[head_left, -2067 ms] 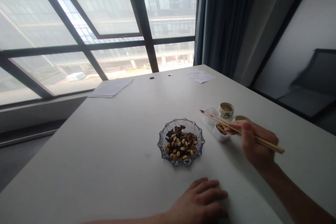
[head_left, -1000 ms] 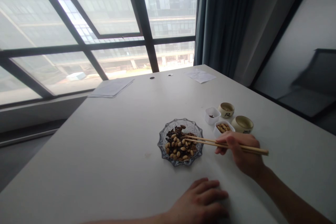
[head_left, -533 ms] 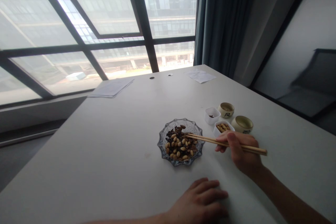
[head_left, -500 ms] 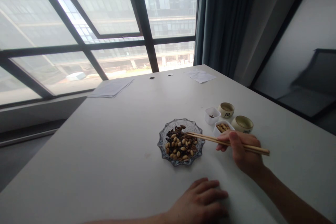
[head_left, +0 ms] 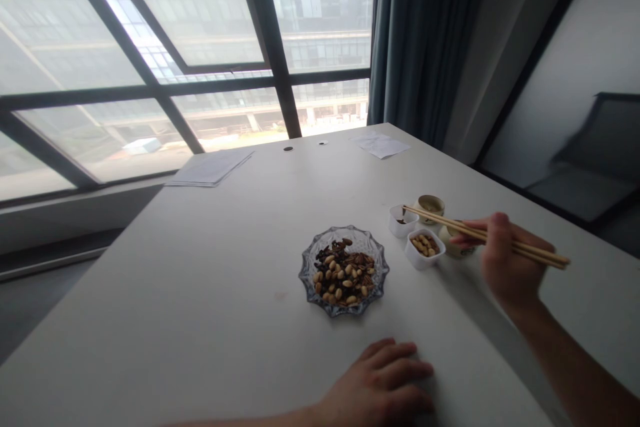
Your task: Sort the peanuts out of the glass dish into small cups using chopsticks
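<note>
My right hand [head_left: 515,260] grips a pair of wooden chopsticks [head_left: 465,230]. Their tips are over a small white container [head_left: 397,225], with a small dark piece at the tips and a few dark bits inside. Nearer to me, a second white container [head_left: 420,260] holds light brown pieces that look like peanuts. A scalloped glass bowl [head_left: 309,240] contains pale nuts in shells [head_left: 340,275], flat brown pieces and dark pieces. My left hand [head_left: 383,377] lies on the table in front of the bowl, fingers spread and holding nothing.
Two cream cups stand behind the white containers: one cup [head_left: 431,202] at the back, the other [head_left: 450,240] partly hidden by my right hand. Papers [head_left: 213,168] lie at the table's far left, and another sheet [head_left: 383,145] at the far edge. Windows and a curtain [head_left: 420,40] lie beyond.
My right hand has moved right, carrying the chopsticks from over the glass bowl to the farther white container. A dark piece now shows at their tips. My left hand has stayed put.
</note>
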Available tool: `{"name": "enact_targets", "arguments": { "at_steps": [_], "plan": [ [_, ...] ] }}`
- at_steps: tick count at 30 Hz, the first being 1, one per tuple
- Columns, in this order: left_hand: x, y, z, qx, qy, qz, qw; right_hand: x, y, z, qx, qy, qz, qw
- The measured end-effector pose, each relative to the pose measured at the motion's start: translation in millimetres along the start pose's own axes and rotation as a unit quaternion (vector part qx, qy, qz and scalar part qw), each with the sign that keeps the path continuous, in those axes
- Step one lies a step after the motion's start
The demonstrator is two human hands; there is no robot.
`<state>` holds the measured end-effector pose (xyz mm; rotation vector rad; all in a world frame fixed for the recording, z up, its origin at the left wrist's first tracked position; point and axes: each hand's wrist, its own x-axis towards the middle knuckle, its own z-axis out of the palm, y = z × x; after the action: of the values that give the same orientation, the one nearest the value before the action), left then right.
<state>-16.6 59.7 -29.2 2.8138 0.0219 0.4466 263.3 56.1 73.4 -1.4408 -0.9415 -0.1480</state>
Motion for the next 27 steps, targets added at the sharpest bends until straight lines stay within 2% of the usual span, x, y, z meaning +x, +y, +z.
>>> {"name": "enact_targets", "arguments": {
  "at_steps": [6,11,15,21,27],
  "plan": [
    [0.2,0.1,0.8,-0.008,0.021,0.001,1.000,-1.1,-3.7,-0.6,0.002,-0.018,-0.004,1.000],
    [-0.4,-1.3,3.5,0.000,0.014,0.004,1.000,-7.8,-11.4,1.5,0.061,-0.042,-0.004,0.997],
    [-0.8,-1.6,3.8,0.002,0.024,0.004,1.000,-19.1,-15.4,5.1,0.112,-0.119,0.014,0.986],
    [-0.8,0.0,3.8,-0.002,0.026,0.003,1.000,-37.1,-12.7,13.9,0.213,-0.290,0.048,0.932],
    [-0.9,0.2,5.2,0.001,0.031,0.002,1.000,-47.8,-11.9,18.2,0.224,-0.366,0.037,0.903]
  ]
}}
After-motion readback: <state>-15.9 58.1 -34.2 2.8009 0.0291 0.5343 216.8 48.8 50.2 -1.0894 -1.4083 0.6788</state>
